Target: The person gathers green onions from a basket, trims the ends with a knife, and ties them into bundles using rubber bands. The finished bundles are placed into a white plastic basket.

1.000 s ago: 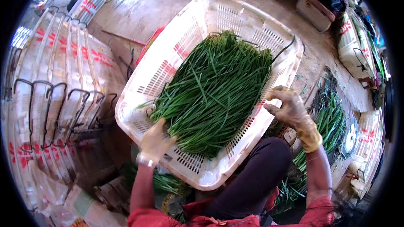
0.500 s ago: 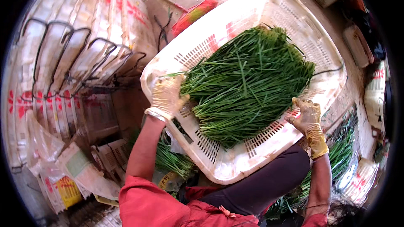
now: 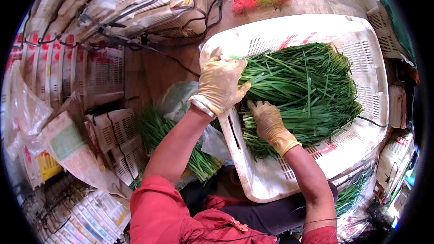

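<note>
A thick pile of garlic chives (image 3: 303, 90) lies in a large white plastic basket (image 3: 266, 190), pale stem ends toward the left. At the basket's left side my left hand (image 3: 219, 83), in a yellowish glove, grips the upper stem ends, its thumb and fingers on either side of them. My right hand (image 3: 271, 124), gloved alike, lies over the lower stem ends, fingers stretched toward the left hand and touching the chives. Its fingertips are partly sunk among the stems. The basket rests partly over my leg (image 3: 275, 214).
More chives (image 3: 199, 162) lie by a clear plastic bag (image 3: 217, 142) below my left arm. Stacked white crates (image 3: 108, 72) with black cords stand at the left. A red broom head (image 3: 262, 0) lies beyond the basket. Further crates (image 3: 384, 31) line the right side.
My right hand has left the basket's right rim and moved left onto the stem ends. My left hand has shifted onto the chives. The view has turned, so the basket appears lower and further right.
</note>
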Demonstrator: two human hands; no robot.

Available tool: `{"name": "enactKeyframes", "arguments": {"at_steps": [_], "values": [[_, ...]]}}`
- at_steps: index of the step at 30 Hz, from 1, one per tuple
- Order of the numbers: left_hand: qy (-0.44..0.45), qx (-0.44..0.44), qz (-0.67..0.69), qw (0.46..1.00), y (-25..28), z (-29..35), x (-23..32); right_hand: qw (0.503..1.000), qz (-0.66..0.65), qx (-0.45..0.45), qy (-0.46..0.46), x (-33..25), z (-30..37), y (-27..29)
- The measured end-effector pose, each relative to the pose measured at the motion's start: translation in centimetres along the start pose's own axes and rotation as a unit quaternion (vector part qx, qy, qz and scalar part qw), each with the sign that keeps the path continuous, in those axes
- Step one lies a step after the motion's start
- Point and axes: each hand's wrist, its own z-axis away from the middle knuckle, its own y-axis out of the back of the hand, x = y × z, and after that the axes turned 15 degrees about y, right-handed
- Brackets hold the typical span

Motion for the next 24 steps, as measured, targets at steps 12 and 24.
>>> {"name": "enactKeyframes", "arguments": {"at_steps": [12, 24], "values": [[-0.010, 0.030, -0.017, 0.999, -0.8, 0.1, -0.5, 0.998, -0.047, -0.012, -0.033, -2.6, 3.7, -2.4], [0.027, -0.018, -0.065, 0.997, -0.3, 0.0, 0.2, 0.989, -0.089, 0.099, -0.069, -2.5, 7.6, 1.2]]}}
